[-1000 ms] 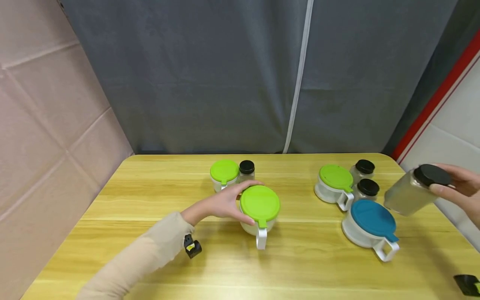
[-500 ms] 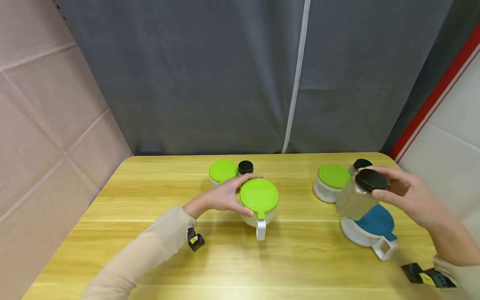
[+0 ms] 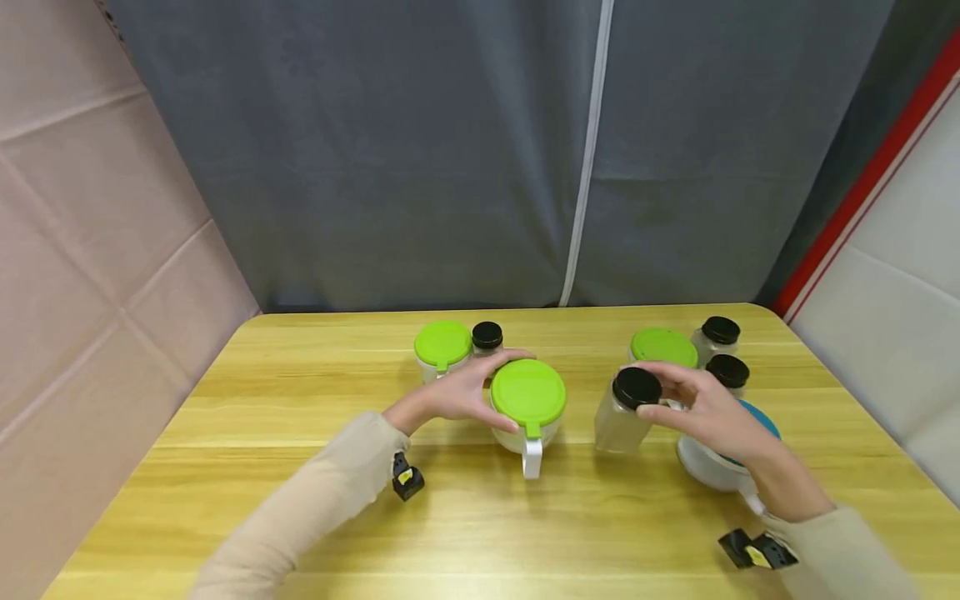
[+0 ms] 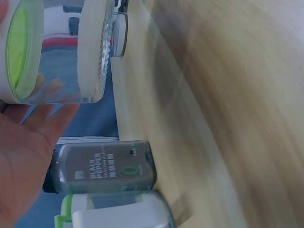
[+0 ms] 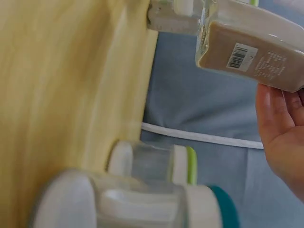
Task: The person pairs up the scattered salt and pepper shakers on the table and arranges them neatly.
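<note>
My left hand (image 3: 468, 393) grips the side of a clear seasoning jar (image 3: 528, 398) with a green lid and white handle. In the left wrist view its base appears raised off the table. My right hand (image 3: 708, 412) holds a spice bottle (image 3: 621, 423) by its black cap, to the right of that jar. The bottle hangs slightly tilted above the table. Brown powder and a barcode label show on the spice bottle (image 5: 242, 54) in the right wrist view. Behind my left hand stand another green-lidded jar (image 3: 442, 343) and a black pepper bottle (image 4: 107, 166).
On the right stand a green-lidded jar (image 3: 663, 346), two black-capped bottles, one at the back (image 3: 720, 333) and one nearer (image 3: 727, 372), and a blue-lidded jar (image 3: 712, 467), partly hidden by my right arm. A grey curtain (image 3: 420, 167) hangs behind the wooden table (image 3: 570, 533).
My right hand has carried the spice bottle leftward from the table's right edge, past the blue-lidded jar. My left hand and its jar have shifted slightly; the jar looks a little higher.
</note>
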